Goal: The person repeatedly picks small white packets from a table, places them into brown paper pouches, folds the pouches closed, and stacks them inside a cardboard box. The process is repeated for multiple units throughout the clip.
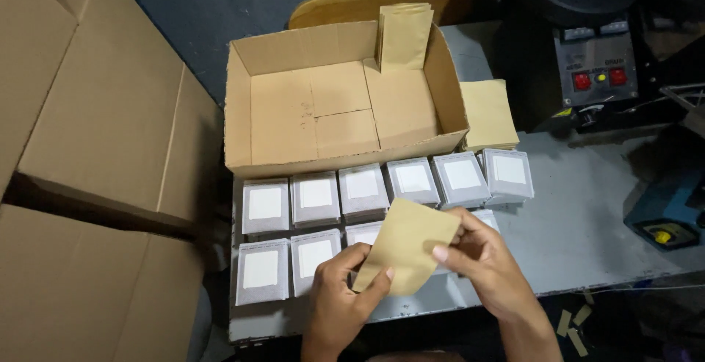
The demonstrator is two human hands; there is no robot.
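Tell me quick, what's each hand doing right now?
Left hand: fingers pinch the tan paper envelope.
Right hand: fingers grip the same envelope's right edge.

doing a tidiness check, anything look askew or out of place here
Mostly neat. A few tan paper scraps lie below the table's front edge, and the right-hand grey packets sit slightly tilted against the otherwise straight rows.
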